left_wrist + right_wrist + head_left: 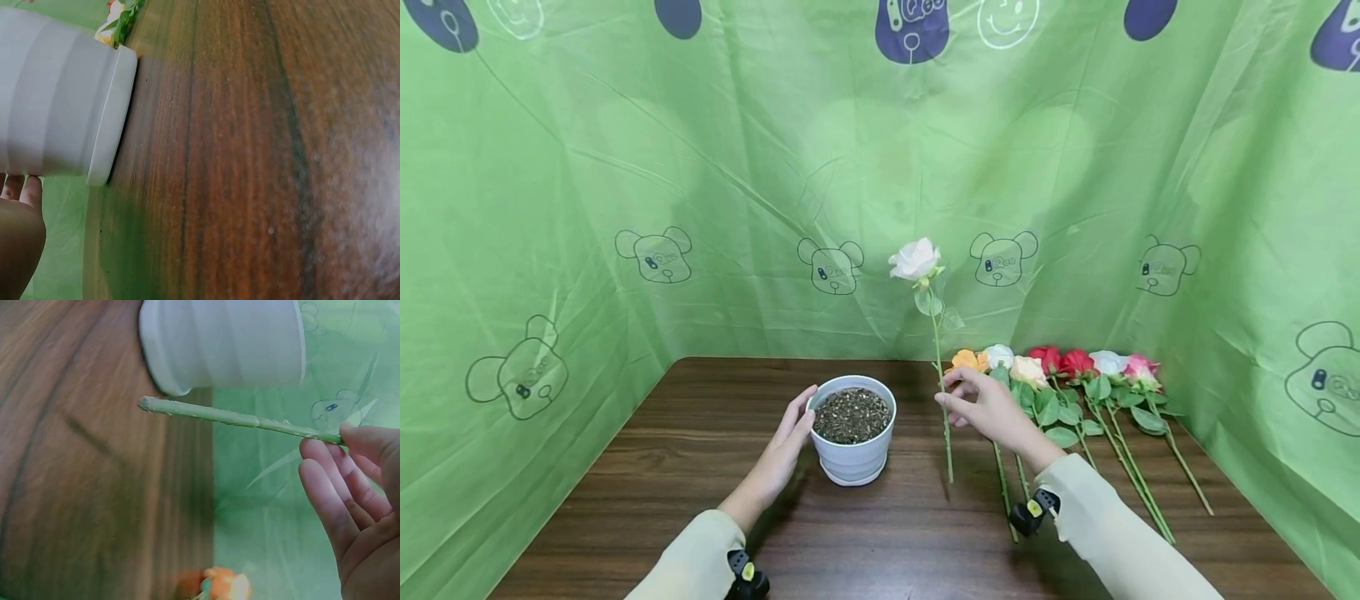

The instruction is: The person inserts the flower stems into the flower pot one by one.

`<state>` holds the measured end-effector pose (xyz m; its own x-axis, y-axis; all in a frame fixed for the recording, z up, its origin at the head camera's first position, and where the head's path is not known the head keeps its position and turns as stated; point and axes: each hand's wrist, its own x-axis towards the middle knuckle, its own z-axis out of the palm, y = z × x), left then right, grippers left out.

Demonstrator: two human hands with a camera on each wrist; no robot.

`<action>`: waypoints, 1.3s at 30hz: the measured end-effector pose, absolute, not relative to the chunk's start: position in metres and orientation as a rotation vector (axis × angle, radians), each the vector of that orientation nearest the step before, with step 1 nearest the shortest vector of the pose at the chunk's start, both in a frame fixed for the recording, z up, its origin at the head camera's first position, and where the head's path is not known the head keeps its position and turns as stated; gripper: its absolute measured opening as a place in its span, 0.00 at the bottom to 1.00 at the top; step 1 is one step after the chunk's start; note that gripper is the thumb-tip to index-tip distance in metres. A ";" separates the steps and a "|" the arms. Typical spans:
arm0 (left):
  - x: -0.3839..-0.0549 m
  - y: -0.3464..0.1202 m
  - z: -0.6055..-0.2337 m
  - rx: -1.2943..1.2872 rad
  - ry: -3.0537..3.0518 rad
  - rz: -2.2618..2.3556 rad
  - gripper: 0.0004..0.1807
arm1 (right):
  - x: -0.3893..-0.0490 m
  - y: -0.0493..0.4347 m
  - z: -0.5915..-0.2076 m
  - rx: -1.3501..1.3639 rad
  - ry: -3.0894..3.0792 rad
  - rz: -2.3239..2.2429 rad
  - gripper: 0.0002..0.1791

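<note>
We're facing a creased, bright green fabric curtain (737,150) across the back and both sides, dark-outlined, round-eared cartoon heads (658,257) dotting it, rounded purple shapes (679,17) up top! Below us, a dark brown wood-grain table (700,433) catches pale glare (381,187).

We see a white rose (915,260) with a green stem (206,414), a plain white pot (853,460) and dark brown soil (852,415) flecked with tan. We also note an orange rose (968,360), a cream rose (1028,372), red roses (1077,362) and a pink rose (1141,369). We find the table (700,433) dark brown with darker grain streaks, the curtain (760,150) green, patterned with thin dark bear outlines (831,268), purple shapes (912,33) and white smiley outlines (1007,23). We see pale cream sleeves (692,558) and black wrist cameras (748,583) marked with yellow.
</note>
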<state>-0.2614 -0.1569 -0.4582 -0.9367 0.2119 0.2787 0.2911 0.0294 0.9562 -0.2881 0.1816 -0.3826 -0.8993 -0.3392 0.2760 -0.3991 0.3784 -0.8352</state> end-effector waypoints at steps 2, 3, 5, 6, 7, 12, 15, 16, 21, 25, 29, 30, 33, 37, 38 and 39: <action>-0.261 -0.157 -0.458 -0.539 -2.209 -2.083 0.27 | -0.288 0.177 -0.376 0.700 -2.526 1.589 0.11; -0.261 -0.157 -0.458 -0.537 -2.208 -2.084 0.26 | -0.288 0.175 -0.372 0.709 -2.514 1.587 0.11; -0.261 -0.157 -0.458 -0.535 -2.205 -2.085 0.26 | -0.289 0.170 -0.366 0.746 -2.493 1.564 0.12; -0.261 -0.157 -0.458 -0.533 -2.205 -2.086 0.26 | -0.289 0.168 -0.363 0.765 -2.483 1.557 0.12; -0.261 -0.157 -0.458 -0.531 -2.204 -2.085 0.26 | -0.289 0.166 -0.359 0.780 -2.475 1.544 0.11; -0.260 -0.156 -0.457 -0.521 -2.210 -2.081 0.27 | -0.289 0.156 -0.342 0.837 -2.423 1.537 0.12; -0.260 -0.156 -0.458 -0.517 -2.216 -2.070 0.28 | -0.289 0.149 -0.334 0.845 -2.408 1.541 0.13; -0.260 -0.156 -0.457 -0.514 -2.219 -2.066 0.28 | -0.289 0.146 -0.331 0.846 -2.406 1.543 0.13; -0.260 -0.156 -0.456 -0.524 -2.215 -2.059 0.27 | -0.290 0.131 -0.323 0.868 -2.350 1.599 0.15; -0.260 -0.156 -0.456 -0.535 -2.208 -2.057 0.27 | -0.291 0.117 -0.319 0.888 -2.269 1.654 0.16; -0.260 -0.155 -0.455 -0.534 -2.212 -2.057 0.27 | -0.292 0.104 -0.317 0.886 -2.204 1.657 0.15; -0.259 -0.155 -0.455 -0.535 -2.212 -2.056 0.27 | -0.292 0.100 -0.317 0.890 -2.189 1.655 0.15; -0.259 -0.154 -0.455 -0.529 -2.212 -2.051 0.27 | -0.294 0.090 -0.320 0.911 -2.149 1.654 0.14; -0.259 -0.154 -0.456 -0.527 -2.210 -2.039 0.27 | -0.295 0.078 -0.326 0.938 -2.122 1.621 0.13; -0.259 -0.154 -0.457 -0.531 -2.209 -2.034 0.27 | -0.294 0.076 -0.327 0.940 -2.120 1.609 0.13; -0.259 -0.154 -0.457 -0.536 -2.209 -2.030 0.27 | -0.294 0.073 -0.328 0.945 -2.116 1.589 0.12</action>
